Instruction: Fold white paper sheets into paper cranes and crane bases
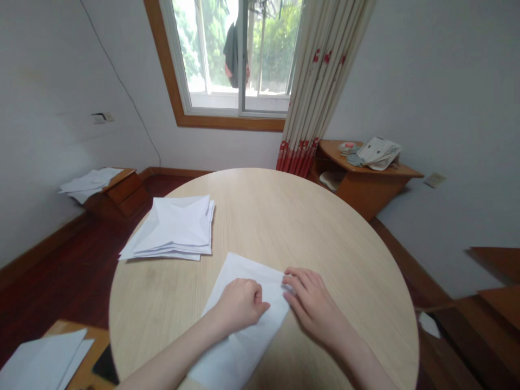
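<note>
A folded sheet of white paper (244, 336) lies slantwise on the round table (309, 233), its near end running under my left forearm. My left hand (242, 304) rests on top of the paper with its fingers curled into a loose fist, the thumb touching the surface; no object shows in it. At the sheet's right corner is my right hand (309, 295), its thumb and bent fingers closed on the edge. A stack of creased white papers (174, 225) sits at the table's left side, apart from both hands.
More paper sheets (44, 357) lie on a wooden surface at lower left. A low cabinet (125, 195) with papers stands by the left wall. Behind the table, a corner desk (357, 189) carries a cloth bag (379, 153), beside a curtain (312, 81).
</note>
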